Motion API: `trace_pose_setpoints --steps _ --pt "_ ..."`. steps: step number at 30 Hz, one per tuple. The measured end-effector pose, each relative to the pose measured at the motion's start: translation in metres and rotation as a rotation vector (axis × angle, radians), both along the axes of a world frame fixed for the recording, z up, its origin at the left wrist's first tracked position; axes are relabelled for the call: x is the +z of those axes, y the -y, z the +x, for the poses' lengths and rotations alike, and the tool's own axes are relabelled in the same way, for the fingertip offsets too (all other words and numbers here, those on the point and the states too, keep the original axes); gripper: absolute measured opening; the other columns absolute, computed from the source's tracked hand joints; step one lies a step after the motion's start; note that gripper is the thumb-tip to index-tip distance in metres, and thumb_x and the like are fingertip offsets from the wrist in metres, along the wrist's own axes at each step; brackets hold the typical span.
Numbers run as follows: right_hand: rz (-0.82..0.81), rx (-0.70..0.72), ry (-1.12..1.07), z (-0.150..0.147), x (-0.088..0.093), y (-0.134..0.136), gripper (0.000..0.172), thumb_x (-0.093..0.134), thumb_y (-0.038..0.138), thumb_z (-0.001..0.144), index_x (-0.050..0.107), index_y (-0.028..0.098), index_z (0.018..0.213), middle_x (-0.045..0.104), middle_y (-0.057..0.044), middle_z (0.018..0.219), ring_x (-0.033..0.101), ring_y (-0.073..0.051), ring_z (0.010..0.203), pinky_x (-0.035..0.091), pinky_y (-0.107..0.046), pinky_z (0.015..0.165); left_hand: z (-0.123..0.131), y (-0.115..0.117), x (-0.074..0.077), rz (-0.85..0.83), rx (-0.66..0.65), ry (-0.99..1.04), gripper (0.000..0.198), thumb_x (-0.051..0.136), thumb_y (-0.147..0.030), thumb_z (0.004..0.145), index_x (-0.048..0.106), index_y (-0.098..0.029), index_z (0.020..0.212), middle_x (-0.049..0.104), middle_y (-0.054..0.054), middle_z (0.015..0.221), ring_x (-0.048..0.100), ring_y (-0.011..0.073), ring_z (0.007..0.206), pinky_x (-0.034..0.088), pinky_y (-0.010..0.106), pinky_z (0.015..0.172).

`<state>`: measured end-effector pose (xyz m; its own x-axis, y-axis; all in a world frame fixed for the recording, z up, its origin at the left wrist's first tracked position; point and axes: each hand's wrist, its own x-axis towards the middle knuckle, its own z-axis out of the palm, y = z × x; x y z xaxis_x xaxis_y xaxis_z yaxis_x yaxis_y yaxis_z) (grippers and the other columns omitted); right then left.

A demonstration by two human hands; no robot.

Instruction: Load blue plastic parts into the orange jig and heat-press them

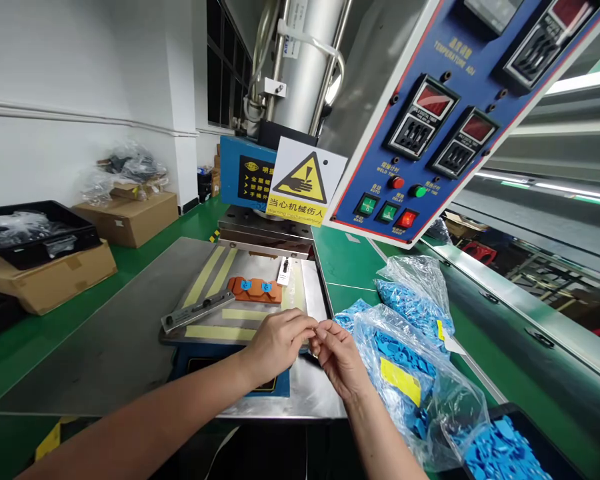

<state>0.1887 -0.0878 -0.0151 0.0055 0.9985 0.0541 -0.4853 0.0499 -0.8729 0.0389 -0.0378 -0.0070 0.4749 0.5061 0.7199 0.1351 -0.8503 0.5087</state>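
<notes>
From where I stand, the worry is a small part getting lost or badly seated. The bare left hand (279, 341) and bare right hand (341, 361) meet just right of the frame's centre, thumbs and fingertips drawn together. Anything between them is hidden or too small to make out, so I cannot tell whether either hand is grasping something. If there is a tiny piece in that pinch, a slip could drop it onto the flat bed striped with pale-yellow tape (217, 331), or off its near edge.

The other danger hangs above: a tall silver metal cylinder (314, 73) at the top centre, with a white-and-yellow warning sign (300, 183) below it. Should the press come down while fingers are over the bed, they could be crushed. A bumped block could also leave its pieces crooked.

That orange, step-edged block (257, 291) sits mid-frame, carrying two small bright-blue plastic pieces, one at its left (246, 285) and one at its right (267, 287). It lies above and left of the left hand in the picture, near but not touching; the right hand is farther off, towards lower right.
</notes>
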Motion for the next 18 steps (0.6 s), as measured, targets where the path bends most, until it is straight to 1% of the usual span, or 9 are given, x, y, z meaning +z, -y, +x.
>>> trace_pose_setpoints --steps 3,6,11,15,18 --pt "-0.011 -0.006 0.008 -0.005 0.000 0.001 0.012 0.076 0.027 0.072 0.068 0.017 0.073 0.060 0.002 0.061 0.051 -0.007 0.057 0.042 -0.017 0.056 -0.007 -0.001 0.000 0.022 0.000 0.017 0.023 0.048 -0.010 0.088 0.065 -0.018 0.100 0.066 0.005 0.086 0.063 0.0150 0.079 0.052 0.027 0.071" --pt "-0.037 -0.016 -0.004 -0.010 -0.001 0.002 0.012 0.076 0.026 0.072 0.069 0.017 0.074 0.060 0.001 0.062 0.051 -0.008 0.058 0.041 -0.017 0.055 -0.015 -0.003 -0.001 0.025 -0.027 0.023 0.025 0.045 -0.010 0.089 0.064 -0.018 0.103 0.067 0.006 0.090 0.063 0.0150 0.082 0.053 0.028 0.073" --pt "-0.062 -0.003 -0.030 -0.020 -0.002 0.002 0.009 0.075 0.022 0.073 0.070 0.015 0.075 0.062 0.000 0.064 0.053 -0.008 0.059 0.042 -0.017 0.055 -0.027 -0.005 -0.006 -0.028 -0.058 0.045 0.027 0.044 -0.010 0.090 0.064 -0.018 0.104 0.066 0.007 0.092 0.063 0.0152 0.083 0.053 0.028 0.074" --pt "-0.072 -0.011 -0.039 -0.031 0.001 0.001 0.009 0.075 0.023 0.072 0.070 0.016 0.074 0.061 0.000 0.064 0.054 -0.009 0.060 0.043 -0.017 0.054 -0.038 -0.008 -0.008 -0.070 -0.048 0.097 0.025 0.044 -0.011 0.090 0.065 -0.019 0.103 0.067 0.006 0.091 0.063 0.0147 0.083 0.053 0.028 0.074" --pt "-0.072 -0.026 -0.036 -0.038 0.004 -0.003 0.010 0.077 0.022 0.070 0.070 0.016 0.071 0.064 -0.001 0.070 0.053 -0.007 0.060 0.044 -0.016 0.054 -0.049 -0.010 -0.007 -0.078 -0.032 0.086 0.021 0.047 -0.014 0.090 0.066 -0.019 0.096 0.066 0.005 0.088 0.063 0.0146 0.082 0.052 0.028 0.074"
